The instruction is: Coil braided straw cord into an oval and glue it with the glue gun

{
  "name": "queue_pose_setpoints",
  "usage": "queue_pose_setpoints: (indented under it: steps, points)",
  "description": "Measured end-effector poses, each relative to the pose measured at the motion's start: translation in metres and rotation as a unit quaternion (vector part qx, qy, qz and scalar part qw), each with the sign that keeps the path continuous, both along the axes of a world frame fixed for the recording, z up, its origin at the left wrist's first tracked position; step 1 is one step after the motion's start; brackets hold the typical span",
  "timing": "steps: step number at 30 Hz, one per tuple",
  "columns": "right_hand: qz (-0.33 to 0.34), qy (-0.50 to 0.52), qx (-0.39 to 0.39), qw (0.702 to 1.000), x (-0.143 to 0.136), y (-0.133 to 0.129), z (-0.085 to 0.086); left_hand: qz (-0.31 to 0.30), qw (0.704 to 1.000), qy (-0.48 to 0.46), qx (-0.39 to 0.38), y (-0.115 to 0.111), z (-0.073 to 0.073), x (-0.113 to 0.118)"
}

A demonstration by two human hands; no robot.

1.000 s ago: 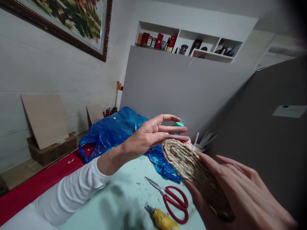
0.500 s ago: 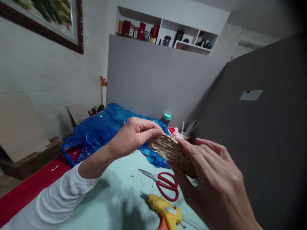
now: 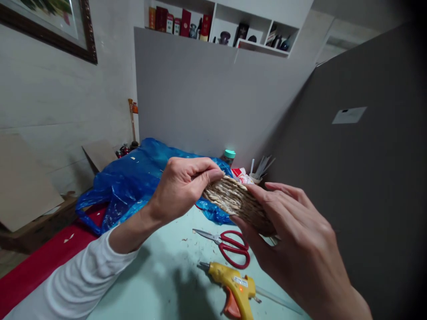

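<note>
A braided straw piece [image 3: 233, 200], tan and brown with rope-like rows, is held up above the table between my two hands. My left hand [image 3: 187, 184] pinches its upper left edge between thumb and fingertips. My right hand [image 3: 293, 235] grips the right part, thumb below and fingers along the top, hiding that end. Beneath it lie red-handled scissors [image 3: 230, 244], blades pointing left. Nearer to me is a yellow glue gun [image 3: 233, 284] with an orange trigger, a small lit light and a clear glue stick out of its back.
Crumpled blue plastic bag [image 3: 133, 178] covers the table's far left. Behind the hands stand a jar with a green lid [image 3: 229, 154] and a cup of white sticks [image 3: 258, 171]. Small scraps dot the pale green tabletop [image 3: 160, 271]. A grey panel [image 3: 373, 178] rises at right.
The view has tilted down and shifted slightly, so the background sits higher and further left. Both hands keep their hold on the straw piece, with hardly any change in grip.
</note>
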State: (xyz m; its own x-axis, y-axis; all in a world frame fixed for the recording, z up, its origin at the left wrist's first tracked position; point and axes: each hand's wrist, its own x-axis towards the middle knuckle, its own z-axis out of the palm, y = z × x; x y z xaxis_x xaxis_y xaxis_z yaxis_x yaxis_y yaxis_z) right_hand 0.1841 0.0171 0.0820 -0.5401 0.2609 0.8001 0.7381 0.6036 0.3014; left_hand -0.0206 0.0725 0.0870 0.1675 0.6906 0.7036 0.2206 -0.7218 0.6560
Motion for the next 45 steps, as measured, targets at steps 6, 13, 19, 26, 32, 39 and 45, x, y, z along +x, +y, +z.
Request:
queue_pose_setpoints:
  steps: [6, 13, 19, 26, 32, 39, 45]
  points:
    - [-0.008, 0.002, -0.021, 1.000, 0.001, 0.005, -0.004, -0.077, 0.983, -0.158, -0.061, 0.019, 0.015, -0.030]
    - [0.009, 0.006, -0.022, 1.000, -0.007, -0.006, -0.004, -0.169, 0.969, 0.099, -0.152, -0.007, 0.019, -0.012]
    - [0.026, -0.016, -0.023, 0.999, -0.007, -0.014, 0.003, -0.223, 0.945, 0.018, -0.239, -0.012, 0.016, 0.002]
    - [0.001, -0.001, -0.030, 1.000, -0.006, -0.020, 0.006, -0.294, 0.913, -0.073, -0.273, -0.012, 0.012, 0.006]
    - [-0.020, -0.018, -0.028, 0.999, -0.001, -0.013, 0.003, -0.333, 0.896, -0.051, -0.290, -0.002, 0.012, 0.000]
    - [-0.036, -0.010, -0.015, 0.999, 0.001, -0.012, 0.002, -0.103, 0.939, -0.314, -0.096, 0.012, 0.017, -0.010]
    - [-0.042, 0.037, -0.034, 0.998, 0.007, -0.008, 0.004, -0.013, 0.950, -0.311, -0.031, 0.028, 0.015, -0.027]
